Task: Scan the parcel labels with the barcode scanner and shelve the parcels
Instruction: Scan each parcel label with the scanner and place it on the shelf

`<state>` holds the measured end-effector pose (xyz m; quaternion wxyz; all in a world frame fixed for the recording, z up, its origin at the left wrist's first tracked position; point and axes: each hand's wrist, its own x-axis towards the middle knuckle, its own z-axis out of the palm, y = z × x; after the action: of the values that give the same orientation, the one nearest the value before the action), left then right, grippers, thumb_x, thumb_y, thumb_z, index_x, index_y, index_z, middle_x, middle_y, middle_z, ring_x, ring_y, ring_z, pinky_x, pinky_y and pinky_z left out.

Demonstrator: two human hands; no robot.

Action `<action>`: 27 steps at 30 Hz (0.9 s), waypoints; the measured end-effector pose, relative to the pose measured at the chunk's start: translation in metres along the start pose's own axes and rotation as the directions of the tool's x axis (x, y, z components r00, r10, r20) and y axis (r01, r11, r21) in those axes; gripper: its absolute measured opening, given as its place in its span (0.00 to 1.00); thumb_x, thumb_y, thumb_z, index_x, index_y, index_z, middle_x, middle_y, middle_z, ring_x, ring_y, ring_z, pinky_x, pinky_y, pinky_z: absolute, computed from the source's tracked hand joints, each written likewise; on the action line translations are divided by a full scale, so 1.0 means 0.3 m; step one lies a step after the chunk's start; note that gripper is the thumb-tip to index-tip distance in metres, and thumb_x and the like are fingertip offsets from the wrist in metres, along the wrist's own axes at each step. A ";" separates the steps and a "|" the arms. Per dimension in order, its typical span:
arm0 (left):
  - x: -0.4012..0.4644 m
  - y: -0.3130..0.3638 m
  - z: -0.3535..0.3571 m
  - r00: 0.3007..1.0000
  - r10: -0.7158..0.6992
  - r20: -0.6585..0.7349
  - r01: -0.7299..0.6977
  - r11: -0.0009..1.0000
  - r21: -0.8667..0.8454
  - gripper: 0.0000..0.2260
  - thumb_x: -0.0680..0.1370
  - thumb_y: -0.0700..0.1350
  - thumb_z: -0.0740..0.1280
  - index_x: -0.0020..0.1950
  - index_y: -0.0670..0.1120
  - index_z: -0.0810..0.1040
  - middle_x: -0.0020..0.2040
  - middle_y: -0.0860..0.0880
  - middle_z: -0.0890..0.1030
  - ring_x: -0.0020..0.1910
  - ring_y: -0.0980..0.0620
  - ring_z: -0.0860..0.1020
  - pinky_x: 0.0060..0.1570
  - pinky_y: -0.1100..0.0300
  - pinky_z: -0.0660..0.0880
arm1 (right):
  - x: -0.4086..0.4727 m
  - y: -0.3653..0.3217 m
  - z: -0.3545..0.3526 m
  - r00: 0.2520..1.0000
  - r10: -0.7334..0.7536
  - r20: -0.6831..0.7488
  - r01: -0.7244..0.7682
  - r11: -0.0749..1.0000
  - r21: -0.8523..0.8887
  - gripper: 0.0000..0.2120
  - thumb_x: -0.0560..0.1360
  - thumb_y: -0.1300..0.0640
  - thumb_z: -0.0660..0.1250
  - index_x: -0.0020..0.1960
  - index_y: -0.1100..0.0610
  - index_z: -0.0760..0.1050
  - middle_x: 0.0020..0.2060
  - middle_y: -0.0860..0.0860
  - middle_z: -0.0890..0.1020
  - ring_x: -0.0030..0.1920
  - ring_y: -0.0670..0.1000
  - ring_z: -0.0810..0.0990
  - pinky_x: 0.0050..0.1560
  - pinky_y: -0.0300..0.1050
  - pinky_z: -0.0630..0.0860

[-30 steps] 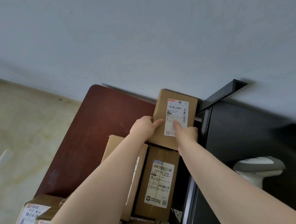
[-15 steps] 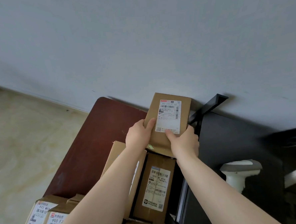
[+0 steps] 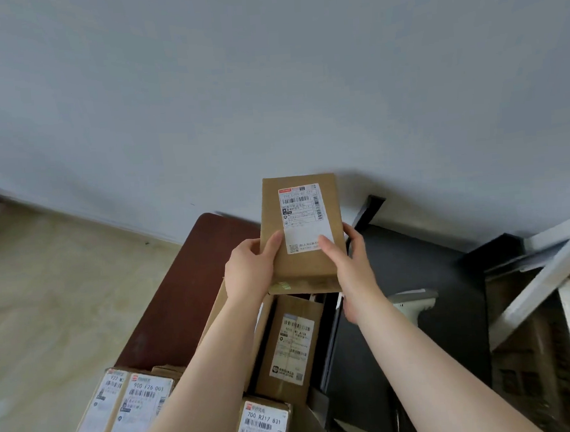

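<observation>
The small cardboard parcel (image 3: 300,235), lifted clear above the brown table (image 3: 188,288) with its shipping label (image 3: 305,218) facing up, looks light and stiff, best held by its long edges, as the left hand (image 3: 250,271) and right hand (image 3: 350,262) grip it.
</observation>
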<state>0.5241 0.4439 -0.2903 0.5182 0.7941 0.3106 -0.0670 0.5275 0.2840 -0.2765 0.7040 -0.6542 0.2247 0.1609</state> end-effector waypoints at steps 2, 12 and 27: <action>-0.063 0.017 -0.034 1.000 -0.011 -0.019 0.010 0.998 -0.062 0.26 0.74 0.65 0.70 0.63 0.48 0.79 0.51 0.53 0.84 0.49 0.53 0.82 0.46 0.56 0.79 | -0.048 -0.002 -0.038 0.998 0.004 0.066 -0.004 1.000 -0.011 0.32 0.74 0.48 0.74 0.73 0.36 0.63 0.62 0.45 0.77 0.60 0.50 0.78 0.59 0.57 0.79; -0.404 0.057 -0.027 0.825 -0.126 0.551 0.349 0.880 -0.322 0.39 0.71 0.60 0.74 0.78 0.57 0.61 0.63 0.49 0.80 0.55 0.48 0.82 0.40 0.53 0.82 | -0.305 0.000 -0.308 0.981 -0.005 0.195 0.005 1.000 -0.003 0.32 0.74 0.49 0.73 0.74 0.38 0.65 0.61 0.45 0.80 0.60 0.52 0.79 0.60 0.58 0.79; -0.577 -0.162 -0.044 0.979 -0.040 0.202 0.143 0.836 -0.530 0.46 0.64 0.55 0.79 0.78 0.59 0.60 0.63 0.47 0.81 0.58 0.45 0.83 0.49 0.47 0.83 | -0.251 0.316 -0.556 0.954 -0.053 -0.295 -0.075 0.911 -0.405 0.32 0.74 0.41 0.70 0.72 0.54 0.66 0.65 0.54 0.76 0.64 0.54 0.75 0.63 0.56 0.74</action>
<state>0.3557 0.3951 -0.2480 0.7438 0.5898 0.3057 -0.0737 0.3966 0.1320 -0.3245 0.5072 -0.8031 0.2936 0.1075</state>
